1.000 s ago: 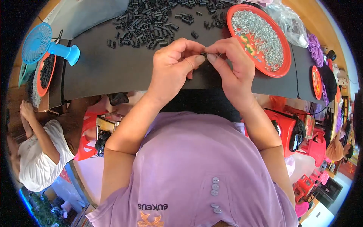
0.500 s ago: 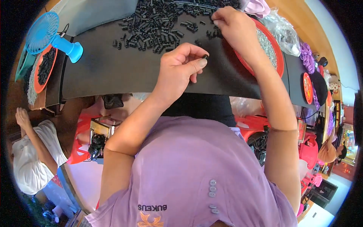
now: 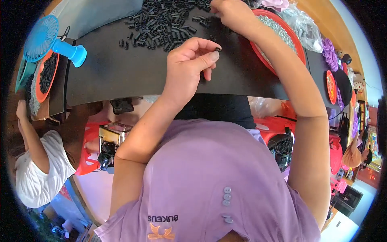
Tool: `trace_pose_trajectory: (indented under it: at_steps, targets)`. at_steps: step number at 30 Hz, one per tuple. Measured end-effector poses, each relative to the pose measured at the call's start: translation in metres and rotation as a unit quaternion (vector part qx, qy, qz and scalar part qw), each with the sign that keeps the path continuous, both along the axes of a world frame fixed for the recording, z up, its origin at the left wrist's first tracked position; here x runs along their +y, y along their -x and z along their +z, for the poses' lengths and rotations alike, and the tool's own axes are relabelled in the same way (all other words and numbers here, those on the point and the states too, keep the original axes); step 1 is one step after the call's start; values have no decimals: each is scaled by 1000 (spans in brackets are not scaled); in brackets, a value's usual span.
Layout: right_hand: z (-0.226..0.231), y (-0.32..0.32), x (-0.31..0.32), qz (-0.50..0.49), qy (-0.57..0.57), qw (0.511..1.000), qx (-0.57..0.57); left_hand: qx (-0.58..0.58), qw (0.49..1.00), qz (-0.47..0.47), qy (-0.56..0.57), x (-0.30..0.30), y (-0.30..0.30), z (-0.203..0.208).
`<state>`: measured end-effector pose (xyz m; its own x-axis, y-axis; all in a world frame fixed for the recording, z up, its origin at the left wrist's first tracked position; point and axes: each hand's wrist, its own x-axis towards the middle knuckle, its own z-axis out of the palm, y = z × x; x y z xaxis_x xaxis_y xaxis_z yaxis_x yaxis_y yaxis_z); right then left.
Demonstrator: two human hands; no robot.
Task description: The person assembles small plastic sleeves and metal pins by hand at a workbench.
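My left hand (image 3: 185, 66) is raised above the dark table (image 3: 121, 76), thumb and forefinger pinching a small black plastic piece (image 3: 218, 49). Only the end of that piece shows. Farther away, my right hand (image 3: 236, 16) is at the right side of a pile of small black tube-like pieces (image 3: 161, 28), its fingers bent together. Whatever sits between those fingertips is hidden. Beneath my right forearm stands a red round tray (image 3: 301, 52) holding many small silvery metal pieces (image 3: 271, 24).
A blue fan (image 3: 66, 50) stands at the left, beside an orange tray (image 3: 40, 86) of black pieces. Clear plastic bags (image 3: 304, 30) and purple cord (image 3: 330, 54) lie at the right. Another person in a white shirt (image 3: 40, 173) is at the far left.
My right hand has moved left and away, over the edge of the black pile. My left hand keeps its pinch on the small black piece. The whole view has shifted slightly.
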<state>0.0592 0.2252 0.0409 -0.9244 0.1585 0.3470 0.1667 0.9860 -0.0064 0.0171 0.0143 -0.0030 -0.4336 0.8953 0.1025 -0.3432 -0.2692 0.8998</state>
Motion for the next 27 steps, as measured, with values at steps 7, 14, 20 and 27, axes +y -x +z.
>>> trace_pose_trajectory:
  at_steps: [7, 14, 20, 27]
  targets:
    - [24, -62, -68, -81, 415, 899, 118, -38, 999, 30, 0, -1, -4, 3]
    - [-22, -66, -102, 17, 598, 752, 277, -5, 999, 26, 22, -1, -2, 4]
    - [-22, -71, -100, 12, 629, 734, 254, -8, 998, 55, 25, 0, -8, 6]
    - [-28, -75, -101, 11, 651, 699, 298, 5, 998, 56, 25, 1, -8, 6]
